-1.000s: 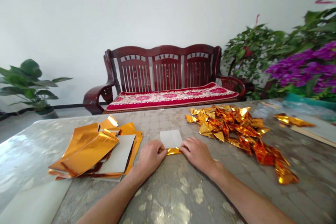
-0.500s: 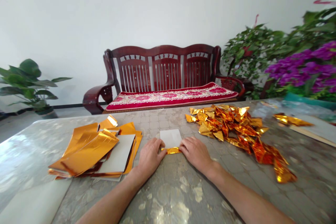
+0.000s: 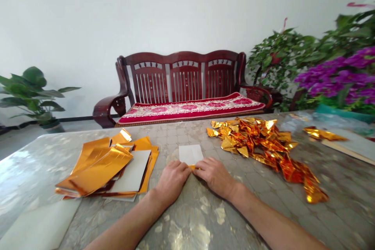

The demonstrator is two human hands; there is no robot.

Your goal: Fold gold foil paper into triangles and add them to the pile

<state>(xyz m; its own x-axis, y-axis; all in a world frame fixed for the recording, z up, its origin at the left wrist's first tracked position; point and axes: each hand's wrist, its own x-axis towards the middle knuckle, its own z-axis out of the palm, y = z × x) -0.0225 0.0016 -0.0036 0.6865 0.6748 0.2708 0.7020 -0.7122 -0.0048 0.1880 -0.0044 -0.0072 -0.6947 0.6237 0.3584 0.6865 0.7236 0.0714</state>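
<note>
A white-backed sheet [image 3: 190, 154] is found lying flat on the tabletop, directly in front of the person, its near edge turned over into a narrow folded gold foil edge [image 3: 191, 167], of which only a sliver is exposed. The left hand [image 3: 172, 183] and right hand [image 3: 215, 175] are placed palms down on either side of it. The fingers of both are closed in on the fold, which is pinched and pressed against the table; nothing else is held. A crease along the near edge is thus in hand.

To the left, a stack of rectangular orange-gold foil sheets [image 3: 96, 168] is laid with a grey card sheet [image 3: 129, 172] among them, their surfaces smooth and mirror-bright. To the right, a loose heap of folded foil triangles [image 3: 252, 142] is piled, sharp-cornered and crinkled. A glossy, mottled tabletop [image 3: 187, 218] bears all of these. Beyond it, a dark red wooden bench [image 3: 181, 74] with a floral runner [image 3: 190, 107] is recorded, flanked by potted plants.
</note>
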